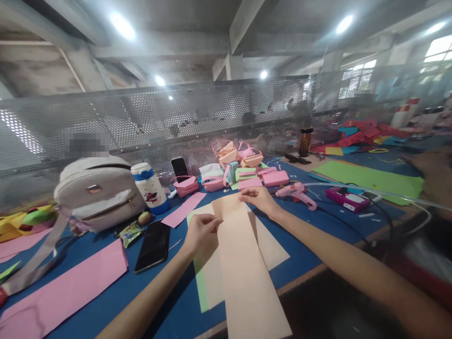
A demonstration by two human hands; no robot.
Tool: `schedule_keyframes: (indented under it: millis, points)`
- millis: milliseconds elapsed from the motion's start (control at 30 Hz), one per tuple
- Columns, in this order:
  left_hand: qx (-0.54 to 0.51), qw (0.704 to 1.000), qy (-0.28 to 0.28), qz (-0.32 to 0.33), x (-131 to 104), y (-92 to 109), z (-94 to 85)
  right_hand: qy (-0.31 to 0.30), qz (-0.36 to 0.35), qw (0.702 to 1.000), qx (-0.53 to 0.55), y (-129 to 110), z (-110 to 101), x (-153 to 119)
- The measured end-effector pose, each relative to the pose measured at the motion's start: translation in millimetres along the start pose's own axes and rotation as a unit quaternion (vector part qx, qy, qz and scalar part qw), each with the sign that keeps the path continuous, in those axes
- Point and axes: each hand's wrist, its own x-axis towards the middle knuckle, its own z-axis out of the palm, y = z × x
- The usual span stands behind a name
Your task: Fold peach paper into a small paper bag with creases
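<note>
A long cream paper strip point(243, 273) runs from the middle of the table toward the front edge, its near end past that edge. My left hand point(203, 230) pinches its left side. My right hand point(259, 200) pinches the far end at the right corner, thumb and fingers together. Under the strip lie another cream sheet point(273, 247) and a green sheet point(200, 282), both resting on the blue table.
A black phone point(153, 246), pink sheets point(70, 287), a grey backpack point(100, 193) and a bottle point(150, 188) stand or lie left. Small pink paper bags point(275, 178) are behind. A pink glue gun point(297, 193), its cord and a person's arm point(434, 174) are right.
</note>
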Motion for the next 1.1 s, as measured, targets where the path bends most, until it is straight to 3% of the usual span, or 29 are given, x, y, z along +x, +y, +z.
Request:
schedule_keyframes:
  millis: [333,667,767,967,1100]
  points:
    - [0.016,1.000,-0.013,0.004,1,0,1.4,-0.018,-0.010,1.000,-0.020,1,-3,3]
    - [-0.001,1.000,-0.008,-0.003,2,6,6.7,0.022,0.009,0.999,-0.033,9,-10,7]
    - [-0.022,1.000,0.018,-0.002,2,8,1.7,0.007,0.020,0.999,-0.025,8,-7,4]
    - [-0.068,0.992,0.107,-0.004,5,7,-11.7,-0.093,0.073,0.993,-0.028,18,4,-1]
    - [-0.094,0.985,0.142,-0.009,5,7,-14.4,-0.097,0.082,0.992,-0.029,18,9,-4]
